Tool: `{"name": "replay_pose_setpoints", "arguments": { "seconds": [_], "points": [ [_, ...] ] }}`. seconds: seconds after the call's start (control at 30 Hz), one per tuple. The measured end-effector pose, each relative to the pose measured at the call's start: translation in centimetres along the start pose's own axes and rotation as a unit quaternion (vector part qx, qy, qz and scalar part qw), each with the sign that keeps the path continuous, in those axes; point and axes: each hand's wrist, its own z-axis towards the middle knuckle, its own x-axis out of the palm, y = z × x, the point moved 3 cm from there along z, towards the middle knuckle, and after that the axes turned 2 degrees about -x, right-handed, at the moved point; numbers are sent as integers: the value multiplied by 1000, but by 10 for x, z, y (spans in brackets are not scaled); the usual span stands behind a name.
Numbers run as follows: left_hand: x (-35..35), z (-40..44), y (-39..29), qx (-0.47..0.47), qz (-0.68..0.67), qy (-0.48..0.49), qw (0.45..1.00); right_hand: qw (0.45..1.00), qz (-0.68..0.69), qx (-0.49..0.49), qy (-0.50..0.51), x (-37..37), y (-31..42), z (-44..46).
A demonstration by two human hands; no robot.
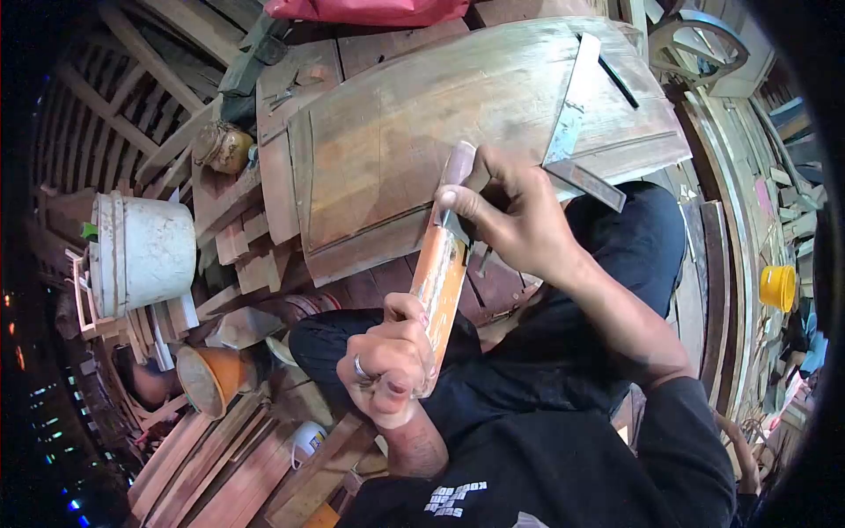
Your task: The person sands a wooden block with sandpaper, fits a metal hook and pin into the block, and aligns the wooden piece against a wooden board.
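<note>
A long orange bar (446, 280) with worn white patches and a pale greyish-purple upper end is held up in front of me, tilted. My left hand (392, 356), with a ring on one finger, is closed around its lower part. The thumb and fingers of my right hand (519, 211) pinch near its upper end, beside a small dark metal piece whose kind I cannot make out. Beyond my hands lies a broad wooden panel (378, 167) with a curved far edge. A try square (570, 123) rests on the panel's right side, its stock near my right wrist.
To the left are a white bucket (150, 255), an orange container (211, 378), a jar (224, 147) and stacked boards (198, 466). A yellow tub (777, 288) stands at right beside long planks (715, 282). Another person's arm (739, 449) shows at lower right.
</note>
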Motion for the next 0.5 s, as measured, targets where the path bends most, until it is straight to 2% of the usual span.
{"name": "replay_pose_setpoints", "arguments": {
  "seconds": [0.13, 0.27, 0.37, 0.4, 0.43, 0.5],
  "points": [
    [1, -1, 2, 19, -21, -19, 999, 996, -1, 69, -49, -10, -15, 16],
    [1, 0, 0, 8, -1, 11, 1000, 1000, 11, -9, 0, -3, -4, 1],
    [2, -1, 2, 12, -5, -19, 1000, 995, 25, 83, -40, -14, -16, 17],
    [3, -1, 1, 11, -5, -24, 1000, 997, 2, 54, -54, -13, -17, 15],
    [4, 1, 0, 18, -8, -23, 1000, 999, 35, 27, -20, -11, 4, 8],
    [4, 0, -1, 3, 5, -7, 1000, 999, -5, 34, 19, -5, 6, -3]
  ]
}}
